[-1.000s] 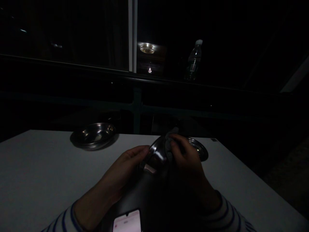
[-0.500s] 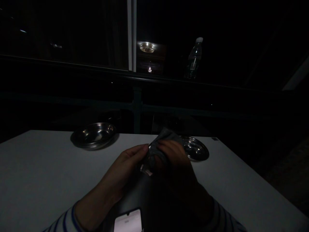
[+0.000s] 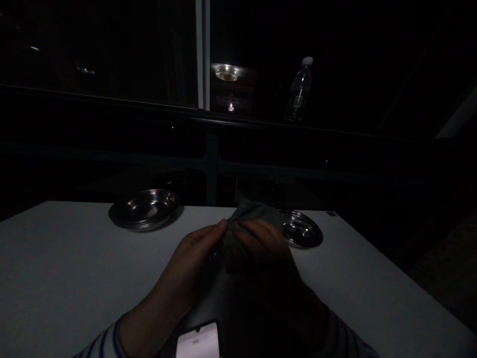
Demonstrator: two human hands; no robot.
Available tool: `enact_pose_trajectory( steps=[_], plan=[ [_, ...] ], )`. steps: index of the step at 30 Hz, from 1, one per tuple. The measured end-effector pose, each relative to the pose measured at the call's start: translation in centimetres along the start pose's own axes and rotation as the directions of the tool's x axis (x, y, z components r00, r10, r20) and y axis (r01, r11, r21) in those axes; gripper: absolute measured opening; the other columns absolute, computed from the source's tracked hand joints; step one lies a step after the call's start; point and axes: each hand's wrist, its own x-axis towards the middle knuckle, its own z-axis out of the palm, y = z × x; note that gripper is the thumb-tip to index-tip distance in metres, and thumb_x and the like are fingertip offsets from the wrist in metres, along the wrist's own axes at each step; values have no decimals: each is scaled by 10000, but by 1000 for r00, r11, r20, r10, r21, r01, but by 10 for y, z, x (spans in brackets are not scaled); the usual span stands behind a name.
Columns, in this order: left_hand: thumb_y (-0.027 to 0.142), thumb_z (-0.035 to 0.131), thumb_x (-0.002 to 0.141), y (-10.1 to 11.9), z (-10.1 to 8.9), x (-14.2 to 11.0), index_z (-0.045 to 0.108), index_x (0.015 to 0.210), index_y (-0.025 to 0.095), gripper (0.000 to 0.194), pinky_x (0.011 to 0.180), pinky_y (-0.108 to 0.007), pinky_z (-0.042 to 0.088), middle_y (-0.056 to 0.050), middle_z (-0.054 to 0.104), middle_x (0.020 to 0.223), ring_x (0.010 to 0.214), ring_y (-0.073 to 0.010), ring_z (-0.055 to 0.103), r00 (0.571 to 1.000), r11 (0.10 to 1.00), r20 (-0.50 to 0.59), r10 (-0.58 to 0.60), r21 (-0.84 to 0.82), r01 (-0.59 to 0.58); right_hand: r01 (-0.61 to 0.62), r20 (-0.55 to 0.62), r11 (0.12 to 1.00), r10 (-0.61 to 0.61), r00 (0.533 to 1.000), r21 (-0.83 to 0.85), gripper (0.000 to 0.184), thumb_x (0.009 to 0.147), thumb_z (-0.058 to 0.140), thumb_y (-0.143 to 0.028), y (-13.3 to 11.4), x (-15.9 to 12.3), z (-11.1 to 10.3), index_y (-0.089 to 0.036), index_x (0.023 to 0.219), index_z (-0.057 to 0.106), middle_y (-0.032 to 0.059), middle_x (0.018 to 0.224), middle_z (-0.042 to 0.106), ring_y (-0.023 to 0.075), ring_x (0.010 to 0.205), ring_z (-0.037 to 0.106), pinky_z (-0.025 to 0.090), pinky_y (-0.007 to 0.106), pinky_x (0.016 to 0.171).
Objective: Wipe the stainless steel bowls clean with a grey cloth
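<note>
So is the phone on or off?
The phone is on: its screen glows pale in the dark.

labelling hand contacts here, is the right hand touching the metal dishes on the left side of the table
No, the right hand is on the grey cloth, apart from those metal dishes.

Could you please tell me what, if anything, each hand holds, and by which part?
The right hand grasps a gray cloth by its near side; whatever the left hand may hold is too dark to tell.
</note>
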Motion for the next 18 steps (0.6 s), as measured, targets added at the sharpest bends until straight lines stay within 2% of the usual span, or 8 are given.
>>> enact_pose_trajectory(
  steps=[4,6,9,11,16,18],
  plan=[
    [315,624,710,-2,0,-1,656,761,140,185,611,-252,432,-35,664,686,623,-145,589,1000,999,3,5,-45,-5,-257,-61,966,255,965,-33,190,835,433,-212,7,3,-2,-176,987,539,81,1007,564,195,934,507,428,364,810],
    [301,623,713,-3,0,-1,659,785,147,174,616,-245,434,-28,666,689,628,-139,590,1000,999,-9,18,-47,-18,-230,-87,971,225,970,-57,183,822,451,-215,-1,1,2,-159,962,553,86,981,568,205,909,500,426,370,787],
    [295,622,715,-2,1,-1,664,799,150,173,612,-228,431,-19,668,675,621,-130,588,997,998,-46,55,-24,-56,1,-30,994,-4,1000,-112,198,802,477,-216,-17,-5,11,-143,967,558,72,958,588,207,878,492,412,375,756],
    [306,627,708,-1,1,-1,664,798,152,182,597,-224,428,-16,669,672,614,-129,586,995,998,-76,62,-7,-63,70,17,990,-69,997,-120,199,805,471,-222,-19,-6,12,-165,978,552,50,956,597,198,860,496,407,367,735],
    [326,625,704,-1,3,-3,649,740,156,176,598,-238,432,-12,664,664,607,-130,585,997,999,-66,47,-13,-48,-118,-66,988,111,992,-101,159,848,415,-206,1,0,4,-185,953,531,65,946,586,194,881,505,416,364,767],
    [324,619,707,-1,4,-3,645,728,157,170,589,-236,427,-7,659,648,592,-125,580,997,999,-71,44,-17,-45,-132,-76,986,125,989,-105,164,851,399,-187,1,-1,4,-175,956,524,70,946,584,192,876,506,418,365,769]
  ],
)
